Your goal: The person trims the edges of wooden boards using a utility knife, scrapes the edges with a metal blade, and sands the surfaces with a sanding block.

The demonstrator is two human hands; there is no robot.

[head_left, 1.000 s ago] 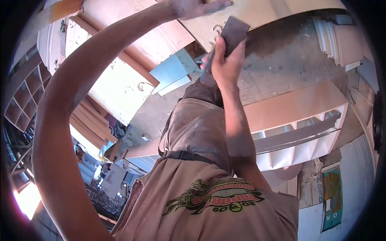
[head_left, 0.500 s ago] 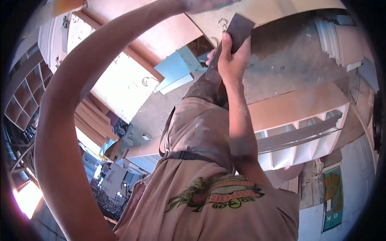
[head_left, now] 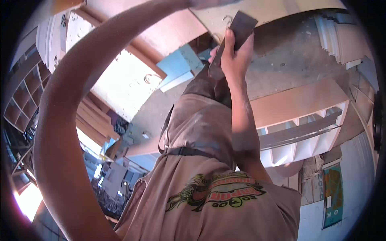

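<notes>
In my right hand [head_left: 236, 60] is a dark, flat rectangular strip [head_left: 243, 29], whose exact kind I cannot make out. The thumb lies along its face, and the other fingers curl behind its edge. One end points away from me past a pale board [head_left: 277, 11], the other down toward my legs. My left hand [head_left: 211, 3] is at the top edge of the view, over the pale boards. It is blurred and partly cut off, so its fingers do not show clearly.
A pale blue box-like piece [head_left: 177, 66] stands left of my legs. White-edged panels [head_left: 116, 86] lie farther left. On the right, a long compartmented cabinet [head_left: 301, 100] rests on the concrete floor [head_left: 277, 68]. Stacked boards [head_left: 341, 42] lean at the upper right.
The right hand and the dark strip have shifted slightly right and up in the view, with the grip kept. My left arm has barely moved.
</notes>
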